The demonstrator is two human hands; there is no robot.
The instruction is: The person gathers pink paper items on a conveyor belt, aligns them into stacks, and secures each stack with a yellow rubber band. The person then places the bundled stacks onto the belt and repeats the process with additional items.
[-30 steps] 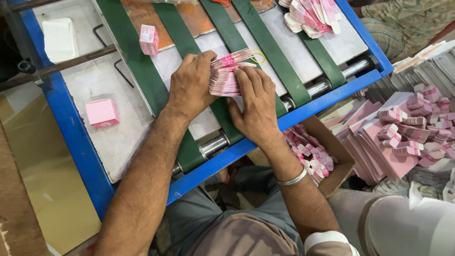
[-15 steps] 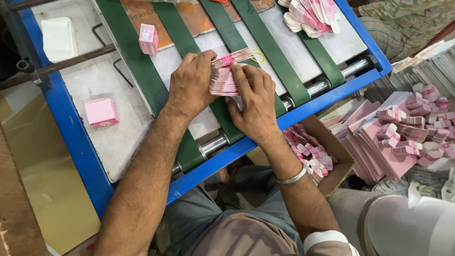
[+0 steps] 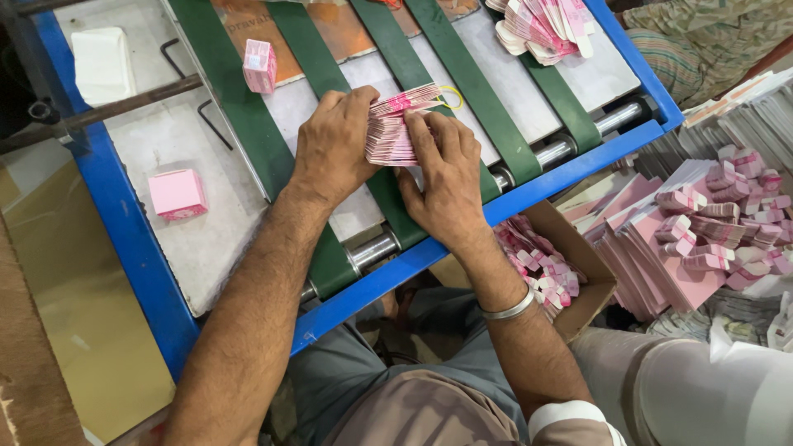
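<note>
Just beyond our wrists, our left hand [image 3: 334, 149] and right hand [image 3: 446, 177] press a stack of pink cards [image 3: 395, 128] between them, fingers closed on its two sides, above a green belt [image 3: 462, 78] of the blue-framed bench [image 3: 124, 239]. Left of our fingers lies a pink box [image 3: 177, 194]; beyond them, more fanned cards [image 3: 545, 25].

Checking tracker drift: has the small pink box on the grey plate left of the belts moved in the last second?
No. The small pink box sits at the same spot on the grey plate, same gap to the blue frame rail beside it.
</note>
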